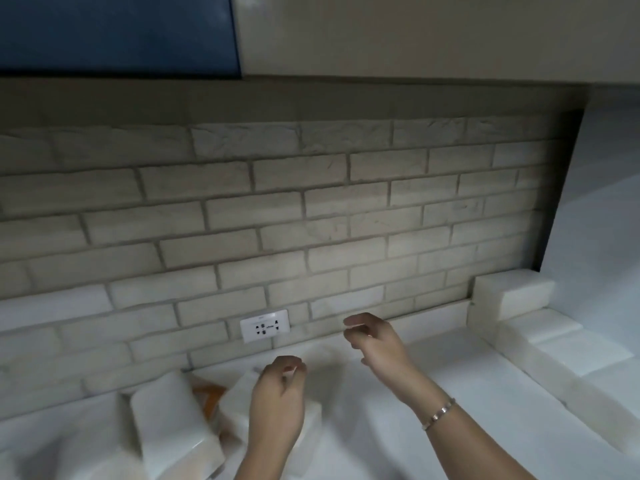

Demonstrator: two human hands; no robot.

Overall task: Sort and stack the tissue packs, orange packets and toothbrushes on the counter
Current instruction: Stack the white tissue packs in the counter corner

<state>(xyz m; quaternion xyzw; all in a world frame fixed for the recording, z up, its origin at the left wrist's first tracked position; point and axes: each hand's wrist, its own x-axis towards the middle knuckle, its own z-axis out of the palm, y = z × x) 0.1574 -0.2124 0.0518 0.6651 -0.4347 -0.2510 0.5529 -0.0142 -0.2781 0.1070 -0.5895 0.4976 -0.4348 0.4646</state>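
A white tissue pack lies on the white counter at the lower left. A second white pack sits just right of it, mostly behind my left hand. An orange packet shows between the two packs. My left hand hovers over the second pack with its fingers curled and nothing visibly in it. My right hand is raised near the wall with its fingers apart and empty. No toothbrush shows in this blurred view.
A brick-pattern backsplash runs behind the counter, with a white wall socket low on it. A white block step stands at the back right corner. A blue cabinet panel hangs overhead at the left.
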